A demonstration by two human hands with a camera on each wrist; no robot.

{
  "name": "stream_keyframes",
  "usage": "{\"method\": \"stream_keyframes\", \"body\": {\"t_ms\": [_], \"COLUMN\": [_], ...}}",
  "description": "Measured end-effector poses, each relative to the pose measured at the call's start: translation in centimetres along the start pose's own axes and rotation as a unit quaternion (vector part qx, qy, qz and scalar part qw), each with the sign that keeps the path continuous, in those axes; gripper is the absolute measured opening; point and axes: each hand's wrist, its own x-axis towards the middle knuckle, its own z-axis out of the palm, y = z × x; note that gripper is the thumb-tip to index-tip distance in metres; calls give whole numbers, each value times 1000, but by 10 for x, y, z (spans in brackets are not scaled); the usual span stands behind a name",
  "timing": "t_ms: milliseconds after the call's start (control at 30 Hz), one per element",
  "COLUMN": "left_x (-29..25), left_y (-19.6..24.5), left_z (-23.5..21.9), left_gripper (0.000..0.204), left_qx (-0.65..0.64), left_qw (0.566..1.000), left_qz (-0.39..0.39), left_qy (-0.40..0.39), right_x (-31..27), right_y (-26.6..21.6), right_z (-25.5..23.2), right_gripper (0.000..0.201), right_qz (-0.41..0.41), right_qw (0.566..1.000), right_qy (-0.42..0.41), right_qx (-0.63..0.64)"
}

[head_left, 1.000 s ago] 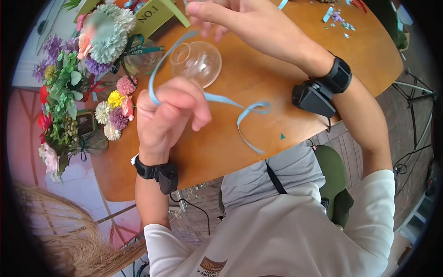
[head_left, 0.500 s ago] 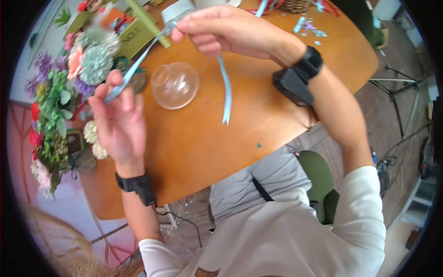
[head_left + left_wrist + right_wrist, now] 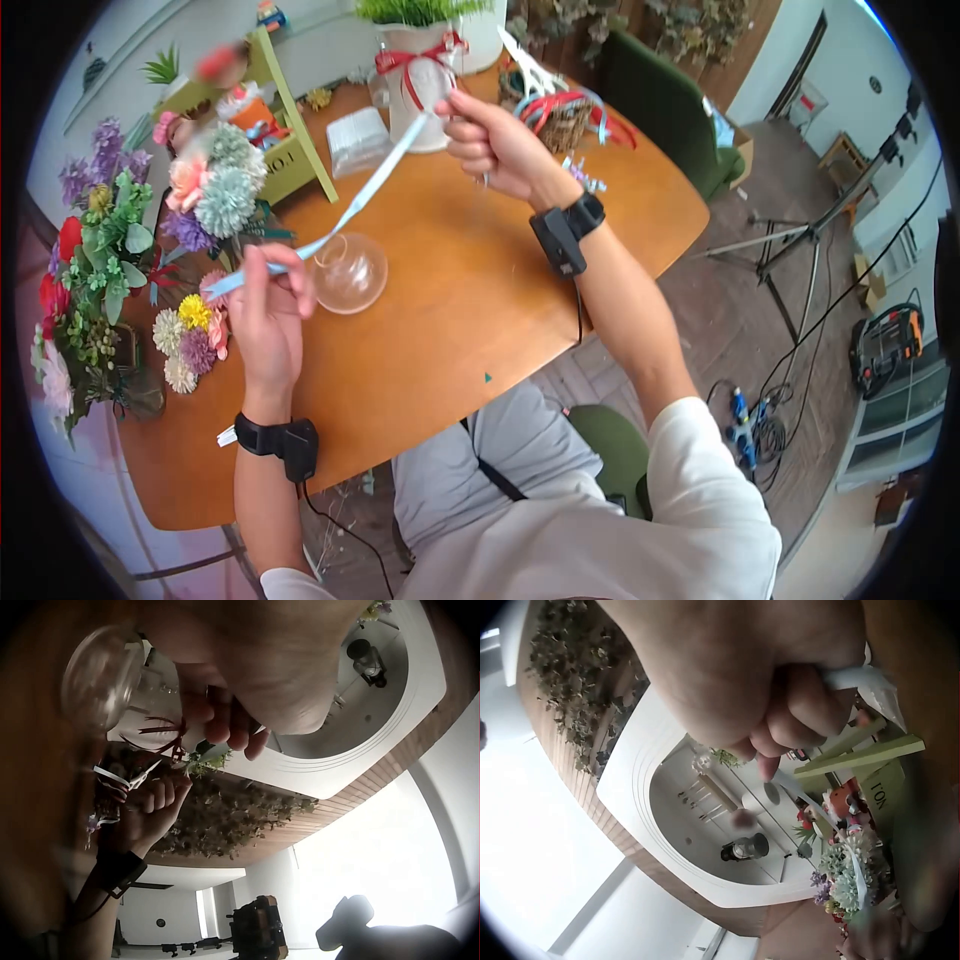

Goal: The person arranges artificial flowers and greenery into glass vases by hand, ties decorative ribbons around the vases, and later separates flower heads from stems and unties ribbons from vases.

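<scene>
A light-blue ribbon [image 3: 372,186] stretches slantwise between the two hands over the table [image 3: 420,300]. At its upper end my right hand [image 3: 505,152] pinches it between thumb and curled fingers. My left hand [image 3: 268,325] holds the lower end between its fingers, and a notched tail sticks out on the left. Just beyond the left hand lies a clear round glass vase [image 3: 352,280], its mouth partly behind the ribbon. In the right wrist view, the ribbon [image 3: 859,874] runs down from the right fist toward the blurred left hand.
Flower bunches [image 3: 110,250] and a green "NO.1" stand [image 3: 295,130] line the left. At the back are a white pot [image 3: 415,80] with a red bow, a plastic packet [image 3: 357,140] and a basket [image 3: 562,125] with ribbons. A tiny green scrap [image 3: 487,377] lies near the front edge.
The ribbon went from looped round the left fingers to drawn out between both hands. The right hand moved away from the left; the head view turned, showing more of the back and right.
</scene>
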Motion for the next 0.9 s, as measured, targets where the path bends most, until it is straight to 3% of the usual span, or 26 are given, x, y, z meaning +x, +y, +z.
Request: {"method": "stream_keyframes", "body": {"t_ms": [100, 133, 200, 267, 333, 500, 533, 600, 667, 867, 900], "left_x": [-1, -2, -3, -5, -6, -6, -5, -5, -6, -8, -8], "left_y": [-10, -13, -10, -7, -8, -6, -8, -12, -10, -7, -7], "left_z": [-5, -6, -3, 7, 9, 13, 11, 7, 5, 11, 11], "left_gripper": [37, 38, 34, 28, 25, 23, 23, 22, 21, 20, 20], "left_qx": [44, 64, 52, 114, 107, 86, 85, 114, 120, 121, 119], "left_qw": [999, 997, 997, 990, 989, 992, 993, 987, 986, 984, 984], "left_qz": [-16, -23, -27, -43, -35, -32, -31, -27, -37, -43, -39], "left_qy": [-24, -35, -51, -69, -95, -82, -78, -106, -114, -126, -127], "right_x": [1, -1, -5, -5, 2, 6, 7, 6, -1, -22, -24], "right_y": [-25, -39, -75, -108, -131, -146, -147, -149, -152, -151, -147], "right_z": [-9, -12, -26, -41, -67, -113, -127, -149, -160, -188, -200], "right_gripper": [30, 30, 27, 26, 28, 40, 40, 45, 43, 41, 36], "right_qz": [64, 64, 71, 76, 77, 62, 63, 22, -2, -28, -42], "right_qw": [996, 993, 981, 941, 923, 752, 752, 653, 593, 543, 517], "right_qy": [43, 88, 86, 148, 178, 282, 278, 313, 332, 365, 379], "right_qx": [46, -41, -161, -294, -333, -592, -594, -689, -733, -756, -766]}}
